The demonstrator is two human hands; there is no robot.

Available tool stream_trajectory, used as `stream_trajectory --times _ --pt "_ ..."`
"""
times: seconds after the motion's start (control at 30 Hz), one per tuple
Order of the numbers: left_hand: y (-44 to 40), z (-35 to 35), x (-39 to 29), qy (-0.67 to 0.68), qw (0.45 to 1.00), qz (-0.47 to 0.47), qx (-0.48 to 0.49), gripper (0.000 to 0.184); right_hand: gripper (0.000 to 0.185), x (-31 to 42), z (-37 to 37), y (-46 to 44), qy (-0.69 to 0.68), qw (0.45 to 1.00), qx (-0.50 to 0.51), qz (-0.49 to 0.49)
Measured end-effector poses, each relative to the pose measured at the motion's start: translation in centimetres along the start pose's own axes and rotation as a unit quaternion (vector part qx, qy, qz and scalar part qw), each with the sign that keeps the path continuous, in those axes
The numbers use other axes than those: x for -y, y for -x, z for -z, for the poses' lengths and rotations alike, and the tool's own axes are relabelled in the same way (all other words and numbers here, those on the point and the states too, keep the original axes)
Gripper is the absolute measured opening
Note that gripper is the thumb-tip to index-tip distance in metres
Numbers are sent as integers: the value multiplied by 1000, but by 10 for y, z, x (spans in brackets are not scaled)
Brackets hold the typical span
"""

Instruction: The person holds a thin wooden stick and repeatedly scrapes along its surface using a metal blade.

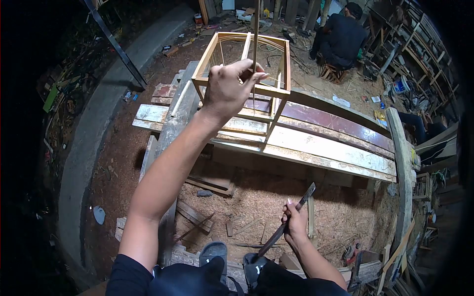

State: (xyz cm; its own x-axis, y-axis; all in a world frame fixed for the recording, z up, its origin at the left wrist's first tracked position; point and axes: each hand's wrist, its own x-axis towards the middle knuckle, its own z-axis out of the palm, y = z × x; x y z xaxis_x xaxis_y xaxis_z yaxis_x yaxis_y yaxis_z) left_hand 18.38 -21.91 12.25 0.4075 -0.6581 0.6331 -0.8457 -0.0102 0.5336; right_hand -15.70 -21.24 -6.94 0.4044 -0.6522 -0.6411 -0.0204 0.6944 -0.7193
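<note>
My left hand (231, 88) is raised over a box-shaped wooden frame, its thumb and fingers pinched round a thin wooden stick (256, 37). The stick stands nearly upright, its lower end reaching down to the frame. That wooden frame (282, 108) has slim corner posts, thin bars on one side and bent strips near the top; my hand and forearm hide part of it. Low on the right, my right hand (295, 222) is closed round a long, dark, narrow blade-like tool (274, 240). The tool slants from near my foot up past the hand.
The frame rests on a plank bench (335, 150). A weathered post (402, 163) stands at the bench's right end. Wood scraps (195, 217) and shavings cover the ground below. Another person (340, 37) sits at the back right, near stacked timber (424, 59). A concrete path (84, 163) runs on the left.
</note>
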Motion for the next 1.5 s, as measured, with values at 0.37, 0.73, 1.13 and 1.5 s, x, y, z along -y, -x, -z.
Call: stream_trajectory --times 0.37,0.73,1.13,1.5 --pt "8 -2 7 37 998 49 6 10 16 -3 1 -3 -4 1000 4 9" --pt "18 0 -3 37 997 59 -21 12 15 -2 -2 2 -7 1000 7 22" --pt "29 2 -3 30 996 36 -81 12 19 1 -3 8 -9 1000 4 15" --pt "42 16 -7 61 987 133 -69 12 20 9 -4 8 -33 999 13 19"
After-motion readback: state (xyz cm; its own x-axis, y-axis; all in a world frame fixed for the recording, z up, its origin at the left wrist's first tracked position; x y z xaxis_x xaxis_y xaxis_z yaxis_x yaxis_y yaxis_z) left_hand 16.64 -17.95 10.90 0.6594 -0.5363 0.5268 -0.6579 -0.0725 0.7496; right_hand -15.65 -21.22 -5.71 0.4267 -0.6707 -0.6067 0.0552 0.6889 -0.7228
